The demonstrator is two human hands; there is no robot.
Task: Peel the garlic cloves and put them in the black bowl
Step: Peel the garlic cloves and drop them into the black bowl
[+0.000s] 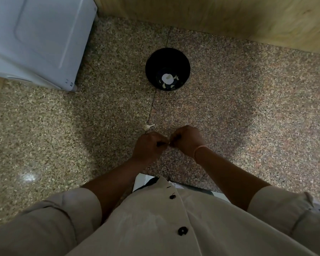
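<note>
Looking down through the head camera, a speckled pinkish granite counter (pixel 63 126) is seen. Near its front edge, a small pale garlic clove (pixel 168 143) is pinched between the curled fingertips of the left hand (pixel 149 145) and the right hand (pixel 187 140). The hands are held close together, probably so the skin can be pulled off, and the clove is mostly hidden. A pale stemmed garlic piece (pixel 148 127) lies just beyond the left hand. Toward the back edge, a round black bowl (pixel 155 61) holds a white garlic chunk (pixel 167 78) and several pale cloves.

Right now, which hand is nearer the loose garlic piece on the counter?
Left. The left hand lies just this side of the garlic piece; the right hand is farther off to its right. Both pinch a clove.
</note>
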